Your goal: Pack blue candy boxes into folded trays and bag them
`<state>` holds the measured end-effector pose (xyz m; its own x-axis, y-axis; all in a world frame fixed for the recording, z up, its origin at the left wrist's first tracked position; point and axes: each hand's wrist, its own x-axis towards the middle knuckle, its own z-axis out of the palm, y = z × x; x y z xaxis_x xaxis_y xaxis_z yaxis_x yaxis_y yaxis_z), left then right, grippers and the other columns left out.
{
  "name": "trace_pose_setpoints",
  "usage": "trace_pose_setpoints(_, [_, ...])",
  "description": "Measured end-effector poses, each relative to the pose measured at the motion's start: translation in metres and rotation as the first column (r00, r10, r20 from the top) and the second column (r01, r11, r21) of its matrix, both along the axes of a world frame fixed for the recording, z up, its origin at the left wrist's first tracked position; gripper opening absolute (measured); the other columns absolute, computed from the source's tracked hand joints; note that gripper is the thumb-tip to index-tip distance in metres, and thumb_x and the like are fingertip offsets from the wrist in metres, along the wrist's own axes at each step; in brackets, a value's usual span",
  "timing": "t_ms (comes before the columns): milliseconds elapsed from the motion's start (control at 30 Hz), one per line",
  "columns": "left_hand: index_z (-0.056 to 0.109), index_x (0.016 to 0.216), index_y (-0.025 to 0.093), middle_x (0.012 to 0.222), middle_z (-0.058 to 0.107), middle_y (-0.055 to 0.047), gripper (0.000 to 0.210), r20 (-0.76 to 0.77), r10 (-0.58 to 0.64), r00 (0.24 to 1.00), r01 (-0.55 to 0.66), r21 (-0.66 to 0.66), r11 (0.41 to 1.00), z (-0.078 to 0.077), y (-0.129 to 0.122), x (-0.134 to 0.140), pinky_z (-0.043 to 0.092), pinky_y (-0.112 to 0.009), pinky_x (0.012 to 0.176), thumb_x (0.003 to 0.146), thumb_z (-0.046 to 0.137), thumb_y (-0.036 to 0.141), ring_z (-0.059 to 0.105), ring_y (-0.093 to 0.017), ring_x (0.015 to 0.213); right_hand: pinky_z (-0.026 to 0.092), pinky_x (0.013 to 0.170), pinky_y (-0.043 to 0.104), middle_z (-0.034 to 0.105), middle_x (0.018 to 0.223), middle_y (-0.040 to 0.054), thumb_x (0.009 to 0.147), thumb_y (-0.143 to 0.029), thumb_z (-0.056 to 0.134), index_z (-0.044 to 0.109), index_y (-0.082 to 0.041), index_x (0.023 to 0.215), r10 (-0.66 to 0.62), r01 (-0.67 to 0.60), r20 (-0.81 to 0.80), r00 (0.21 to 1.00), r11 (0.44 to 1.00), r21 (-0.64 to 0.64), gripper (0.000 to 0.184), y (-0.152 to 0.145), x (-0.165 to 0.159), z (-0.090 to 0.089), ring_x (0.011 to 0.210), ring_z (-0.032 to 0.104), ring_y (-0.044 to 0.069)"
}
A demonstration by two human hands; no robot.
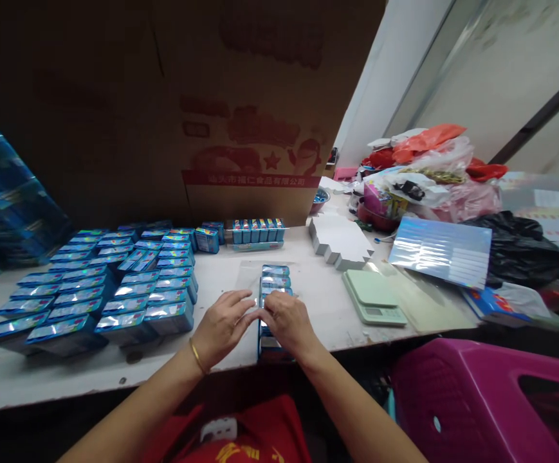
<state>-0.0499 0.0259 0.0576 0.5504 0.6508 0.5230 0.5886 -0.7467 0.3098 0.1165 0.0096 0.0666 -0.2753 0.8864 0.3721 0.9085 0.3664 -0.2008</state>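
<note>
A short row of small blue boxes (276,271) runs toward me at the table's front edge, partly covered by my hands. Clear plastic (249,273) shows along its left side. My right hand (286,318) is curled over the middle of this row, its fingers closed on the boxes. From the left, my left hand (224,325) reaches to the row's side with fingers stretched and a little apart; its thumb tip meets my right hand. Whether plastic lies under those fingertips is hidden. Behind stands a filled clear pack (257,234) of similar boxes.
Many blue boxes (129,289) stand in rows at left. A large cardboard carton (250,148) rises behind. To the right are stacked white card pieces (339,241), a pale green scale (373,297), a shiny sheet (440,251), bagged items (424,170) and a magenta plastic stool (467,392).
</note>
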Motion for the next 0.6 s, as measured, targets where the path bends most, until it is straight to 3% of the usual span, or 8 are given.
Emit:
trace_pose_setpoints(100, [0.059, 0.094, 0.017, 0.106, 0.058, -0.009, 0.019, 0.024, 0.036, 0.999, -0.037, 0.033, 0.999, -0.004, 0.004, -0.005, 0.046, -0.034, 0.084, 0.084, 0.044, 0.022, 0.053, -0.018, 0.097, 0.029, 0.056, 0.021, 0.056, 0.065, -0.0012, 0.086, -0.032, 0.043, 0.054, -0.018, 0.060, 0.037, -0.047, -0.095, 0.995, 0.993, -0.108, 0.032, 0.000, 0.009, 0.003, 0.062, 0.050, 0.009])
trace_pose_setpoints(233, [0.059, 0.089, 0.016, 0.096, 0.061, -0.008, 0.015, 0.083, 0.031, 0.996, -0.042, 0.131, 0.990, -0.009, 0.005, -0.008, 0.047, -0.032, 0.079, 0.082, 0.045, 0.016, 0.055, -0.017, 0.089, 0.032, 0.061, 0.023, 0.055, 0.068, 0.0013, 0.087, -0.028, 0.041, 0.055, -0.018, 0.063, -0.075, 0.074, -0.099, 0.992, 0.997, -0.019, 0.029, -0.012, 0.016, 0.003, 0.066, 0.050, 0.012])
trace_pose_setpoints(333, [0.057, 0.091, 0.016, 0.086, 0.061, -0.006, 0.014, 0.168, 0.020, 0.986, -0.046, 0.155, 0.987, -0.008, -0.002, -0.002, 0.047, -0.030, 0.076, 0.081, 0.048, 0.014, 0.055, -0.015, 0.083, 0.036, 0.072, 0.026, 0.058, 0.087, 0.0052, 0.082, -0.037, 0.049, 0.057, -0.018, 0.083, 0.004, 0.003, -0.153, 0.988, 0.999, 0.047, 0.021, -0.026, 0.010, 0.002, 0.083, 0.051, 0.017])
trace_pose_setpoints(433, [0.056, 0.090, 0.016, 0.086, 0.060, -0.006, 0.013, 0.157, -0.026, 0.987, -0.006, 0.200, 0.980, -0.005, -0.011, 0.009, 0.047, -0.029, 0.075, 0.079, 0.049, 0.012, 0.054, -0.015, 0.082, 0.035, 0.080, 0.031, 0.056, 0.102, 0.0073, 0.080, -0.037, 0.052, 0.053, -0.020, 0.104, -0.011, 0.019, -0.137, 0.991, 0.998, 0.058, 0.030, -0.034, 0.003, 0.000, 0.095, 0.048, 0.020])
trace_pose_setpoints(533, [0.056, 0.089, 0.016, 0.086, 0.058, -0.005, 0.014, 0.137, -0.064, 0.988, 0.032, 0.226, 0.974, -0.005, -0.016, 0.012, 0.047, -0.028, 0.075, 0.078, 0.050, 0.009, 0.052, -0.015, 0.083, 0.035, 0.072, 0.026, 0.059, 0.087, 0.0028, 0.086, -0.023, 0.042, 0.056, -0.022, 0.094, -0.063, 0.064, -0.059, 0.996, 0.998, 0.016, 0.016, -0.035, 0.007, -0.006, 0.082, 0.052, 0.016])
trace_pose_setpoints(600, [0.056, 0.085, 0.017, 0.088, 0.056, -0.006, 0.014, 0.170, -0.011, 0.985, -0.025, 0.212, 0.977, -0.008, -0.014, 0.008, 0.046, -0.029, 0.076, 0.078, 0.048, 0.008, 0.052, -0.015, 0.085, 0.033, 0.064, 0.024, 0.058, 0.077, 0.0010, 0.086, -0.018, 0.040, 0.057, -0.022, 0.084, -0.124, 0.124, 0.012, 0.992, 0.992, 0.004, 0.017, -0.034, 0.016, -0.013, 0.074, 0.052, 0.014])
